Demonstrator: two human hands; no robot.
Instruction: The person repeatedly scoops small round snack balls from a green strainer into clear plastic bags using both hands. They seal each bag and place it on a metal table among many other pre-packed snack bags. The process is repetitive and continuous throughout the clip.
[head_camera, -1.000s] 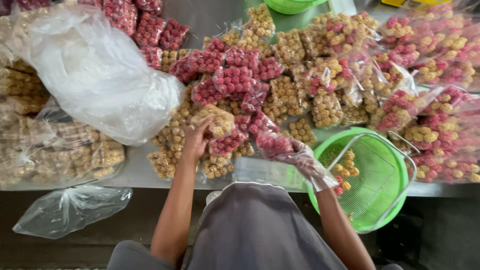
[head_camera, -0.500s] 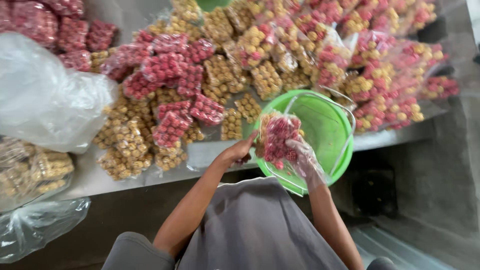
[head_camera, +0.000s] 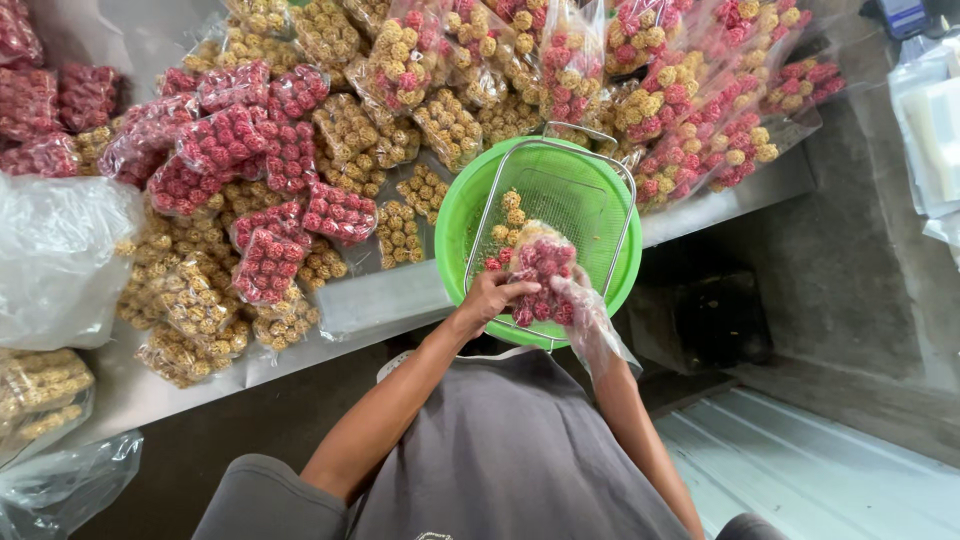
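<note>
Packet of red balls (head_camera: 541, 265) sits clasped between left hand (head_camera: 490, 297) and gloved right hand (head_camera: 583, 305).

Sealed packs of red balls (head_camera: 225, 140) and packs of yellow balls (head_camera: 345, 125) lie heaped on the table (head_camera: 385, 300). A large clear plastic bag (head_camera: 55, 255) sits at its left.

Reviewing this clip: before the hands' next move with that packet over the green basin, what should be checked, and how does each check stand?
1. Left hand grips the packet: ok.
2. Right hand, in a clear plastic glove, touches the packet: ok.
3. Packet is over the wire basket in the green basin: ok.
4. Packet sealed: cannot tell.
5. Basin fully on the table: not ok, it overhangs the edge.
6. Loose balls stay inside the basket: ok.
</note>
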